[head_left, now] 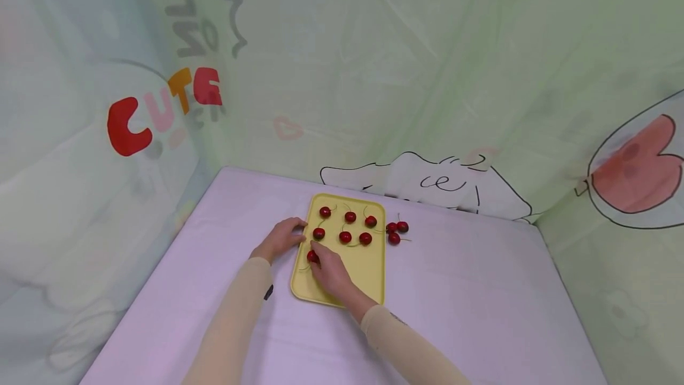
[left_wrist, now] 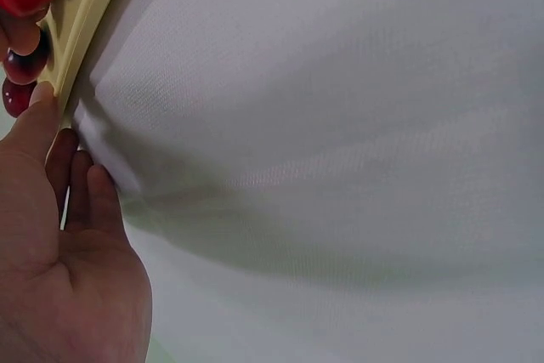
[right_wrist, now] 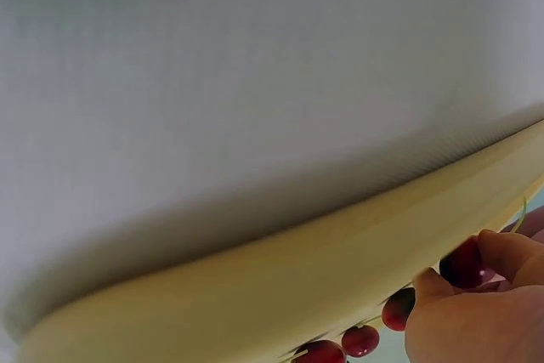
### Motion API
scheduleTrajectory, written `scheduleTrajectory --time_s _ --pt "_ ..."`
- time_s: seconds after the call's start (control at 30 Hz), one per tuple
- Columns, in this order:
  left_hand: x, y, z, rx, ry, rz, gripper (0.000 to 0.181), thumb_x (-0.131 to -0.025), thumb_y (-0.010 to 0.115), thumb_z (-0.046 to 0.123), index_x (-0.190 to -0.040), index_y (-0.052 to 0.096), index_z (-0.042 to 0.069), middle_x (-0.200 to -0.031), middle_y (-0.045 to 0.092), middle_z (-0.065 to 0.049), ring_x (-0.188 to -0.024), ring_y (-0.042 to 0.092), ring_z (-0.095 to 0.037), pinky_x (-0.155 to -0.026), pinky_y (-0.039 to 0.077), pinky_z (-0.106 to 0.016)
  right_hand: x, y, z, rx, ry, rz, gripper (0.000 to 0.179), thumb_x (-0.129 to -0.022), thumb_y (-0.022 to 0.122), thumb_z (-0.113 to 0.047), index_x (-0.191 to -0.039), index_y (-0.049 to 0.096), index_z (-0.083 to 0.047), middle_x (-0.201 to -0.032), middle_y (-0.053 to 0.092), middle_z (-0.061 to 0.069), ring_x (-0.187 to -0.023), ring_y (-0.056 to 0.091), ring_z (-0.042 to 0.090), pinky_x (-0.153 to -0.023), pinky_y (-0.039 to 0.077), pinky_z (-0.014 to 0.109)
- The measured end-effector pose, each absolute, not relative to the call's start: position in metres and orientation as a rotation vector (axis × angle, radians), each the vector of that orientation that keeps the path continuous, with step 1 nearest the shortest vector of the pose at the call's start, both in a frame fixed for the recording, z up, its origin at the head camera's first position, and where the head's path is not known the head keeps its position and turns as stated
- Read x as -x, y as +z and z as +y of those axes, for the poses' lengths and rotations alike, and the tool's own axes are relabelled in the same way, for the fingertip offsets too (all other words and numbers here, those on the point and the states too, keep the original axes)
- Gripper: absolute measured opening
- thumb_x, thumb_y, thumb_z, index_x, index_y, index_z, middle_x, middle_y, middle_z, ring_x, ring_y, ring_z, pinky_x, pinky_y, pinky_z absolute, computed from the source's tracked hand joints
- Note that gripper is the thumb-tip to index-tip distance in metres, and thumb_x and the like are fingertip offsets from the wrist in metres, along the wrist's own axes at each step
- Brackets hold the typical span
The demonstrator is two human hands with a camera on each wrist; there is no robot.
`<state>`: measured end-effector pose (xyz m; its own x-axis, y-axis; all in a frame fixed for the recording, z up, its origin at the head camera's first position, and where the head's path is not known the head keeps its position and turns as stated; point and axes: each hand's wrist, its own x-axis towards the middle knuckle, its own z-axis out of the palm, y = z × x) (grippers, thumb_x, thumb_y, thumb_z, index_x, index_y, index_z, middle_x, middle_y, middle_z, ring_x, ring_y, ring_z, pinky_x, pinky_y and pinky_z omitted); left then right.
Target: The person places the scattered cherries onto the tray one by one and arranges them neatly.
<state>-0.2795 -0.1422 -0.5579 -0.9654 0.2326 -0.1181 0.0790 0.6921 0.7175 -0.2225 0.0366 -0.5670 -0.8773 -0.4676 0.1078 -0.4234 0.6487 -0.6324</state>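
A yellow rectangular tray point(head_left: 369, 275) lies on the table, bearing several red cherries point(head_left: 345, 237) with thin stems, set out in two rows toward its far end. My left hand point(head_left: 280, 239) holds the tray's left edge; in the left wrist view its thumb point(left_wrist: 38, 112) is on the rim and the other fingers lie along the outer side. Over the left part of the tray, my right hand point(head_left: 332, 270) pinches a cherry point(head_left: 312, 256) between thumb and fingers, just nearer than the two rows. That same cherry point(right_wrist: 463, 263) shows between the fingertips in the right wrist view.
Three loose cherries point(head_left: 393, 239) lie in a cluster on the lilac tablecloth point(head_left: 459, 290), just right of the tray. Pale printed curtains point(head_left: 331, 76) hang along the back and both sides of the table.
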Motion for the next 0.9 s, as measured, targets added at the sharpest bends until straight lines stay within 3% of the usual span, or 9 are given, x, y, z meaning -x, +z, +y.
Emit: scheduleTrajectory --time_s 0.27,0.6,0.9 --pt "0.281 -0.56 -0.142 -0.232 1.126 2.698 0.039 -0.095 0.065 0.014 -0.132 0.057 0.005 -0.138 0.054 -0.012 -0.135 0.042 -0.03 -0.116 0.03 -0.044 0.219 -0.558 0.046 0.726 -1.05 2.768 0.055 -0.093 0.063 -0.003 -0.144 0.043 0.004 -0.142 0.051 0.019 -0.131 0.048 0.032 -0.11 0.04 0.043" --pt "0.281 -0.562 -0.145 -0.238 1.117 2.716 0.039 -0.095 0.065 0.014 -0.132 0.057 0.005 -0.138 0.055 -0.012 -0.134 0.043 -0.03 -0.115 0.032 -0.044 0.213 -0.538 0.079 0.602 -1.258 2.785 0.053 -0.096 0.063 -0.01 -0.143 0.044 0.005 -0.142 0.05 0.021 -0.12 0.057 0.036 -0.097 0.051 0.043" --pt "0.28 -0.562 -0.144 -0.264 1.124 2.704 0.039 -0.095 0.064 0.013 -0.132 0.056 0.004 -0.138 0.054 -0.013 -0.135 0.043 -0.031 -0.116 0.031 -0.044 0.222 -0.543 0.133 0.183 -1.492 2.847 0.057 -0.097 0.063 -0.014 -0.146 0.04 0.002 -0.148 0.043 0.018 -0.132 0.048 0.032 -0.101 0.046 0.037"
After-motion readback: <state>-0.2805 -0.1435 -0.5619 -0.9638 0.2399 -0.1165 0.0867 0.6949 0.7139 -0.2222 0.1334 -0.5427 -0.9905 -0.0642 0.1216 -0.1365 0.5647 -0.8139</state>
